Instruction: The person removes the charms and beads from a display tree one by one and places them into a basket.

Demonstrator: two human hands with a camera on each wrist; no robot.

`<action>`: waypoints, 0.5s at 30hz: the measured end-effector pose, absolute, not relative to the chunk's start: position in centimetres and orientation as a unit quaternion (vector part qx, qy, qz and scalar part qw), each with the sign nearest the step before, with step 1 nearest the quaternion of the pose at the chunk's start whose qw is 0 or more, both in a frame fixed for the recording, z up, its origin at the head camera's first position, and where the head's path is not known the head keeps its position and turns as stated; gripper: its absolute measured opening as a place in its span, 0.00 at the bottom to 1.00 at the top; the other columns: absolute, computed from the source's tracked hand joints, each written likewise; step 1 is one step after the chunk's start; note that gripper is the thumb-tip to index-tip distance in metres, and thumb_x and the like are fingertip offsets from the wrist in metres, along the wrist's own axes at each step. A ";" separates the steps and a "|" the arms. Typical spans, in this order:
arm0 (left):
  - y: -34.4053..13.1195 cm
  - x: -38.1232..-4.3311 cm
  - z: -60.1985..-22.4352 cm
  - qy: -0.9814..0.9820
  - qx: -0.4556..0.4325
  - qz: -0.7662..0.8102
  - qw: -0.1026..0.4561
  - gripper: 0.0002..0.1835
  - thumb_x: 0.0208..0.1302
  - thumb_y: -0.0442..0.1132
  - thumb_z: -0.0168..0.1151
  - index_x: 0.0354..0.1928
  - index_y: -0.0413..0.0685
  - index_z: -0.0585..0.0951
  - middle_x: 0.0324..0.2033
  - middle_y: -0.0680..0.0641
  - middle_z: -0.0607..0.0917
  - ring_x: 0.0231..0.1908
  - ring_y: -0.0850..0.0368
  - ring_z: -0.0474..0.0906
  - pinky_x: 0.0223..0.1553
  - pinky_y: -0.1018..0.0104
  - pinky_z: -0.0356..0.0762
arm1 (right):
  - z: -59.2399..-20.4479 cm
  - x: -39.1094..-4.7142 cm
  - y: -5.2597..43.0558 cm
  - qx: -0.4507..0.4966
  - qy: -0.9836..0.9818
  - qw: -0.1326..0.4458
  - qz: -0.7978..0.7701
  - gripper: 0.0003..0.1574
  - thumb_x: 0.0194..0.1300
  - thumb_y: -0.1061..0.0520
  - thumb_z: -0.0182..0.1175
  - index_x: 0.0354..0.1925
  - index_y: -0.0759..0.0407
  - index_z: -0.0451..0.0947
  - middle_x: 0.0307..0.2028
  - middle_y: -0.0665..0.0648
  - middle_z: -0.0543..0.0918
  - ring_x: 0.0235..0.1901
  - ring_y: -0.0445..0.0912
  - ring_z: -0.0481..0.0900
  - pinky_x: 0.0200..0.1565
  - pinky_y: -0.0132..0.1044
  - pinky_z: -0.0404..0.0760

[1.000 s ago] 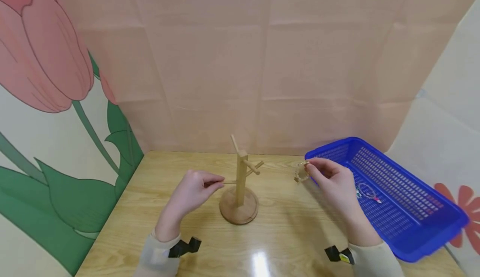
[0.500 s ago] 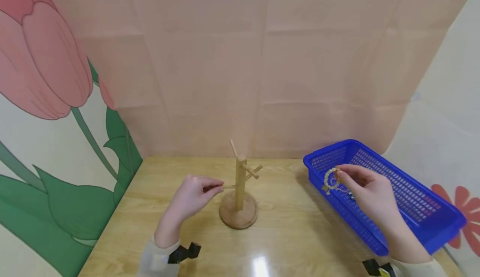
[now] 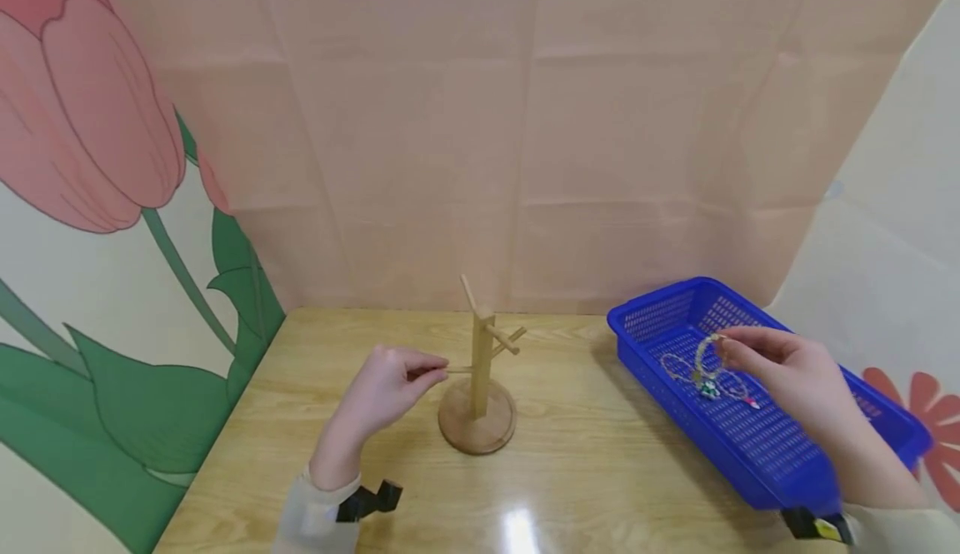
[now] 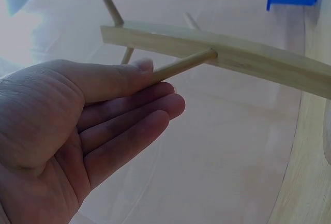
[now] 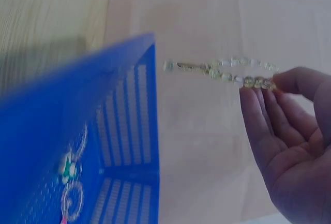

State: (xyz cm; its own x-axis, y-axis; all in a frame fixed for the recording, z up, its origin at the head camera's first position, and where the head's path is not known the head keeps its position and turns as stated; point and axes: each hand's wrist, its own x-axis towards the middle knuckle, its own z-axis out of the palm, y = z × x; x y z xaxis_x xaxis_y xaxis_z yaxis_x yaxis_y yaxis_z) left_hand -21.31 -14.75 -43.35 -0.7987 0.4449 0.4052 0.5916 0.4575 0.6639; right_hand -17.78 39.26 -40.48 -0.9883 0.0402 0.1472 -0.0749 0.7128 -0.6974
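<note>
A wooden peg stand (image 3: 482, 371) with a round base stands upright on the table. My left hand (image 3: 393, 387) pinches the end of its left peg between thumb and fingers; the left wrist view shows the thumb on top of the peg (image 4: 186, 63). Over the blue basket (image 3: 806, 487), my right hand (image 3: 795, 375) pinches a beaded bracelet (image 5: 227, 74) of clear and yellowish beads, which hangs with a small charm. Below it in the basket lie other beaded bracelets (image 3: 738, 387), with green and pink charms.
The wooden table (image 3: 360, 487) runs back to a pinkish cloth backdrop (image 3: 420, 162). Tulip-patterned panel (image 3: 112, 121) bounds the left side, and a white panel with a red flower (image 3: 930, 421) the right. The stand's other pegs (image 3: 504, 339) stick out at several angles.
My right hand has carried the bracelet rightward from near the basket's left edge to over its inside. The left hand keeps its pinch on the peg, and the stand stays put.
</note>
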 end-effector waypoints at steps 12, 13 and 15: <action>-14.8 -21.4 -43.2 -0.852 -0.304 -0.418 0.080 0.07 0.72 0.34 0.72 0.49 0.41 0.92 0.42 0.46 0.93 0.35 0.60 0.90 0.34 0.70 0.88 | -41.5 -19.4 43.5 0.084 -0.928 0.003 0.364 0.23 0.83 0.53 0.60 0.63 0.70 0.80 0.45 0.48 0.92 0.43 0.38 0.89 0.41 0.27 0.86; -14.8 -21.4 -43.2 -0.853 -0.304 -0.417 0.080 0.07 0.72 0.34 0.72 0.49 0.41 0.92 0.42 0.46 0.93 0.35 0.61 0.90 0.34 0.70 0.88 | -41.6 -19.6 43.8 0.087 -0.929 -0.006 0.359 0.23 0.83 0.53 0.60 0.63 0.70 0.80 0.46 0.49 0.92 0.43 0.39 0.89 0.42 0.28 0.86; -14.8 -21.4 -43.2 -0.853 -0.303 -0.417 0.081 0.07 0.72 0.34 0.72 0.49 0.41 0.92 0.42 0.47 0.93 0.36 0.62 0.90 0.34 0.70 0.88 | -41.7 -19.9 44.4 0.088 -0.932 -0.022 0.351 0.24 0.83 0.52 0.60 0.63 0.70 0.80 0.46 0.51 0.91 0.43 0.39 0.89 0.42 0.28 0.87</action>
